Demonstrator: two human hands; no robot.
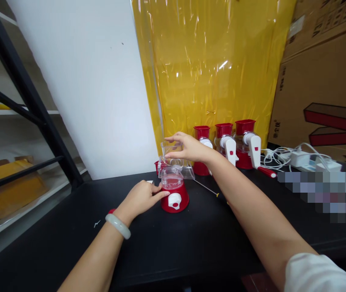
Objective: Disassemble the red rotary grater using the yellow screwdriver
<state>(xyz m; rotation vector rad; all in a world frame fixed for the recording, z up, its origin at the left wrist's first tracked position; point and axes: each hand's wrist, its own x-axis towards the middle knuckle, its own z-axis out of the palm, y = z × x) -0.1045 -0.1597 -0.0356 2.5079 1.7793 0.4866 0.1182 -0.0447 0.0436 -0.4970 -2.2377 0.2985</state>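
In the head view, a rotary grater with a red base (181, 198) and a clear plastic housing (173, 175) stands on the black table. A white knob (174, 201) sits on the front of the base. My left hand (142, 198) grips the left side of the base, thumb toward the front. Above it, my right hand (189, 148) is around the upper part of the clear housing, its fingers and thumb on either side of the chute. A small red part (156, 167) shows partly behind the housing.
Several like graters stand behind and to the right, one with a white crank arm (254, 150) and a red handle (267, 172). A thin rod (206, 188) lies nearby. White cables and adapters (300, 157) lie at right, before a cardboard box (321, 89). Shelving (27, 81) stands left.
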